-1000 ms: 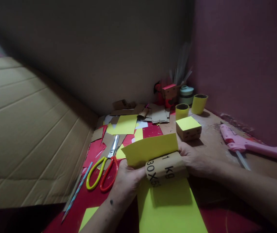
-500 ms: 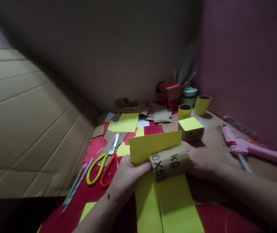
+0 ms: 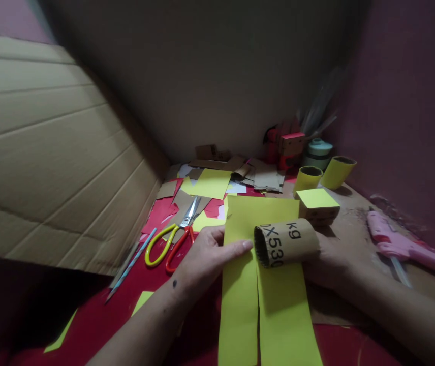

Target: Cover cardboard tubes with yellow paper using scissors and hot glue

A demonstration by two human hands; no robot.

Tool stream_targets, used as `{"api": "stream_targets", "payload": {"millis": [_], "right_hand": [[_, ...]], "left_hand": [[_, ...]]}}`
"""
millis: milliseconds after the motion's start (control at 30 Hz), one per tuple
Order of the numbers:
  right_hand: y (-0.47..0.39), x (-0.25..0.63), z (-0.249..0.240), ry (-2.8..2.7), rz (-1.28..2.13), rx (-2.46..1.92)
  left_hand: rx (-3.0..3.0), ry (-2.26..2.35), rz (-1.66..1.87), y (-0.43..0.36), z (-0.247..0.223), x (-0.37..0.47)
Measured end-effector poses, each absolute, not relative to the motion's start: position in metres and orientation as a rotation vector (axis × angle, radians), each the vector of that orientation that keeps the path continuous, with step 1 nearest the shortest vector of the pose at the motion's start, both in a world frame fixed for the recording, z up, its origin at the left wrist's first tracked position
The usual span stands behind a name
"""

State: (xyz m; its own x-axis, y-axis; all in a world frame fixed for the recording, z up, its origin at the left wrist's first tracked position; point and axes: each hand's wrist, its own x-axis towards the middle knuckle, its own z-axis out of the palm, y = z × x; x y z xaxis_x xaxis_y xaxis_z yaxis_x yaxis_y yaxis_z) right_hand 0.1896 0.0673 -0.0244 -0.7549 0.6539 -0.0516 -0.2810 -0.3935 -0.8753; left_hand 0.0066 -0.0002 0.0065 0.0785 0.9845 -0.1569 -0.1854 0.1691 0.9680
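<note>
My left hand (image 3: 217, 254) pinches the left edge of a yellow paper sheet (image 3: 240, 310), thumb on top, fingers behind. A long slit runs up the lower part of the sheet. Over the paper lies a brown cardboard tube (image 3: 291, 243) printed with black letters, its open end facing left. My right hand (image 3: 328, 264) grips the tube's right end; its fingers are mostly hidden. Left of my left hand, scissors (image 3: 186, 222) with one yellow and one red handle lie spread. A small cardboard block (image 3: 318, 201) with a yellow top sits just beyond the tube.
Two yellow tubes (image 3: 338, 174) stand at the back right, near a teal-lidded jar (image 3: 319, 148). A pink glue gun (image 3: 396, 243) lies on the right. Paper and cardboard scraps (image 3: 213, 183) cover the back. A striped straw (image 3: 132, 265) and a big cardboard panel (image 3: 57, 162) are leftward.
The yellow sheet's upper part, formerly tipped up, now lies flatter behind the tube. The tube has turned, showing its hollow left end. The whole view has shifted, so most things appear farther right.
</note>
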Motion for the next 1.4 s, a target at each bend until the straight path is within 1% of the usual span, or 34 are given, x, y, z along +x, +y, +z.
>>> {"api": "stream_targets", "payload": {"millis": [167,267,467,600,800,1000,1167,1300,1400], "right_hand": [[0.068,0.190,-0.035,-1.340,2.085,-0.673],[0.068,0.188,-0.038,-1.387,2.029,-0.713],[0.064,0.183,-0.029,-1.308,2.123,-0.527],[0.057,0.186,-0.018,-1.248,2.150,-0.525],[0.058,0.187,-0.019,-1.165,2.222,-0.454],[0.063,0.184,-0.024,-1.161,2.190,-0.391],[0.064,0.184,-0.021,-1.145,2.208,-0.424],[0.064,0.184,-0.022,-1.100,2.217,-0.438],[0.064,0.183,-0.025,-1.086,2.217,-0.385]], "left_hand": [[0.957,1.157,1.263,0.002,0.008,0.010],[0.961,1.153,1.278,0.004,0.007,0.011],[0.985,1.174,1.183,0.003,0.005,0.005],[0.986,1.196,1.145,0.004,0.000,0.000],[1.002,1.235,1.192,0.010,-0.011,-0.004],[1.043,1.333,1.268,0.012,-0.017,-0.002],[0.980,1.449,1.412,0.008,-0.015,0.005],[0.915,1.579,1.406,0.006,-0.013,0.007],[0.878,1.563,1.404,0.005,-0.013,0.007]]}}
